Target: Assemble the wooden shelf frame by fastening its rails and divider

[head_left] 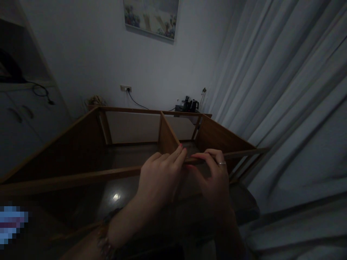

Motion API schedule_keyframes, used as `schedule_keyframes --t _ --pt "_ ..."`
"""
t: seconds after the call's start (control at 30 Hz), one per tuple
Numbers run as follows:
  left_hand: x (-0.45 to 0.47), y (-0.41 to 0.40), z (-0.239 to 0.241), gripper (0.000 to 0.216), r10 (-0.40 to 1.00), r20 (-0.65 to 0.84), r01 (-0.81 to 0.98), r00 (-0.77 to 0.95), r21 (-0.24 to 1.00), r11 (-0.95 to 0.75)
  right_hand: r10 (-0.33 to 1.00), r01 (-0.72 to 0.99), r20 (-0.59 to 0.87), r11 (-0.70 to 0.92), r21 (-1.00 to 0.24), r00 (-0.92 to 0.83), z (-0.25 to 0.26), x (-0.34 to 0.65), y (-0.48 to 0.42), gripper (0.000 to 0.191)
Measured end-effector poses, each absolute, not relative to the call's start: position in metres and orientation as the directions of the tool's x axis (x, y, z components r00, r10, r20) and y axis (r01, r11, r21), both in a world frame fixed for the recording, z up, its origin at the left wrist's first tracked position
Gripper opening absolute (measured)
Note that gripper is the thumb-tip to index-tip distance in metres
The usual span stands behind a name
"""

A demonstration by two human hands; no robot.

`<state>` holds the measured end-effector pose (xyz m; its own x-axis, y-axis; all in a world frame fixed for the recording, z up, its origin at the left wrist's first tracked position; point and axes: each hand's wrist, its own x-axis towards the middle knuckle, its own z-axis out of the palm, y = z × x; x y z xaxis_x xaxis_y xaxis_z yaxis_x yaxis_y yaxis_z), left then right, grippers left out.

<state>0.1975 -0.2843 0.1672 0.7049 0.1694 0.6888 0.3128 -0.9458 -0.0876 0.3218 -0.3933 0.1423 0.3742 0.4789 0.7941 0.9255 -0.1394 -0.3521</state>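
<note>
A large open-topped wooden cabinet frame [127,109] stands before me, with a front rail [108,174] running across its near side. Inside it, a divider panel [167,135] reaches from the back to the front rail. My left hand [162,171] is closed over the joint of divider and rail, its fingertips pressed on the wood. Just to the right, my right hand [215,177] pinches the rail, index finger on top and thumb below. Any small part between those fingers is too dark to make out.
Pale curtains [292,108] hang close on the right. Behind the frame are a black coffee maker [189,104], a wall socket [125,88] with a plugged cord, and a picture [151,18]. White cupboards [21,115] stand at left, with a cable [40,90] hanging over them.
</note>
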Motion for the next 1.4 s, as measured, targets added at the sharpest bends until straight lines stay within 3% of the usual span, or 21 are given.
schedule_keyframes --t 0.33,0.47,0.6,0.7,0.83,0.93,1.03,1.13,1.33,1.4 --pt "0.198 -0.285 0.166 0.033 0.171 0.703 0.325 0.691 -0.09 -0.941 0.444 0.917 0.804 -0.137 -0.375 0.395 0.14 0.32 -0.391 0.022" --pt "0.199 -0.285 0.166 0.032 0.172 0.696 0.321 0.697 -0.088 -0.943 0.267 0.861 0.835 0.034 -0.507 0.481 0.131 0.322 -0.39 0.042" --pt "0.199 -0.285 0.166 0.034 0.171 0.705 0.31 0.688 -0.073 -0.948 0.094 0.819 0.856 0.253 -0.515 0.509 0.119 0.332 -0.386 0.033" --pt "0.2 -0.285 0.166 0.035 0.169 0.709 0.31 0.685 -0.074 -0.948 0.167 0.745 0.816 0.339 -0.574 0.553 0.111 0.332 -0.389 0.031" --pt "0.199 -0.285 0.167 0.038 0.169 0.716 0.31 0.678 -0.07 -0.948 0.336 0.523 0.636 0.371 -0.767 0.695 0.104 0.314 -0.397 0.04" --pt "0.198 -0.286 0.167 0.04 0.173 0.713 0.319 0.68 -0.075 -0.945 0.392 0.39 0.536 0.393 -0.832 0.748 0.099 0.305 -0.4 0.046" --pt "0.198 -0.287 0.166 0.04 0.18 0.706 0.324 0.685 -0.073 -0.943 0.301 0.397 0.55 0.443 -0.804 0.779 0.092 0.308 -0.403 0.045" --pt "0.198 -0.287 0.167 0.039 0.191 0.698 0.326 0.69 -0.064 -0.943 0.232 0.555 0.665 0.396 -0.731 0.71 0.084 0.311 -0.41 0.047" --pt "0.198 -0.287 0.168 0.04 0.18 0.702 0.322 0.69 -0.074 -0.944 0.301 0.706 0.84 0.456 -0.542 0.451 0.071 0.28 -0.428 0.044" --pt "0.198 -0.286 0.167 0.041 0.172 0.714 0.321 0.678 -0.077 -0.944 0.417 0.772 0.868 0.446 -0.453 0.269 0.071 0.272 -0.431 0.046"
